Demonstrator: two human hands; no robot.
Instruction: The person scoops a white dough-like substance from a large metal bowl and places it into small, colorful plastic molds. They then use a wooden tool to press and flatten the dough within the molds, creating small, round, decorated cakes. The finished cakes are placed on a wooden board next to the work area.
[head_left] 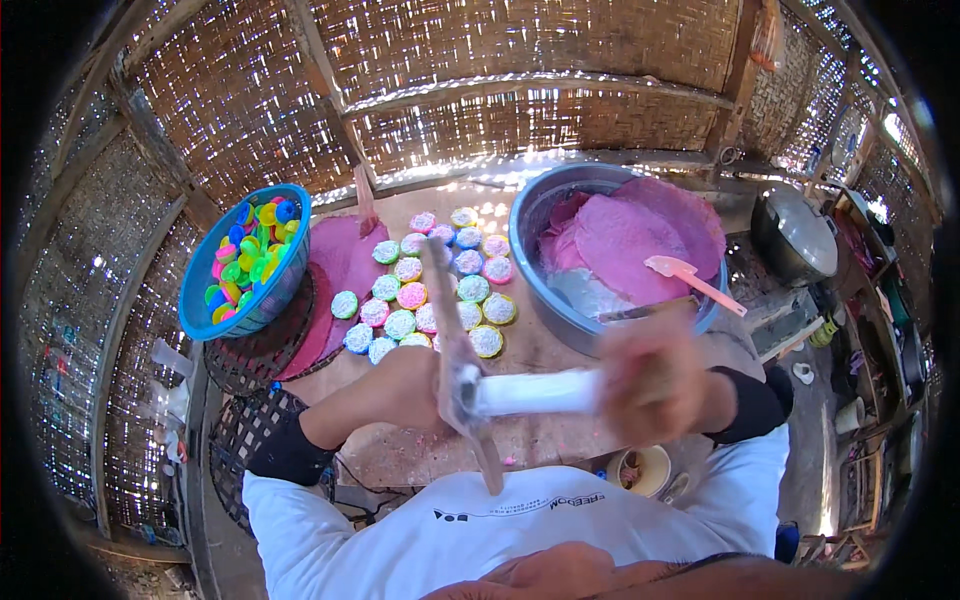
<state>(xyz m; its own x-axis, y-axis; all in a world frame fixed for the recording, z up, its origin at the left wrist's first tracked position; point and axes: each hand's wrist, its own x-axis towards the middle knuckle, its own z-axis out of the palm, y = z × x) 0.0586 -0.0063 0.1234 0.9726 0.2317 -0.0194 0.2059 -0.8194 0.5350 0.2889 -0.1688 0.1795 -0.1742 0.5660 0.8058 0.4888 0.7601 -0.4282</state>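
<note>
My left hand (410,390) is closed round the middle of a long wooden tool (436,280), held near upright in the picture. A white cylinder (530,393) crosses it horizontally toward my right hand (650,380), which is smeared by motion at the cylinder's right end, so its grip is unclear. Beyond the tool, several small cups (411,295) with speckled white or pink tops and coloured rims stand in loose rows on the wooden table (540,440). A pink sheet (355,260) lies to their left.
A blue basket (195,315) of colourful small moulds sits at left on dark mesh. A large tub (530,280) at right holds pink material and a pink spatula (690,282). A metal pot (795,225) stands farther right; a bucket (655,465) is below the table. Woven walls surround everything.
</note>
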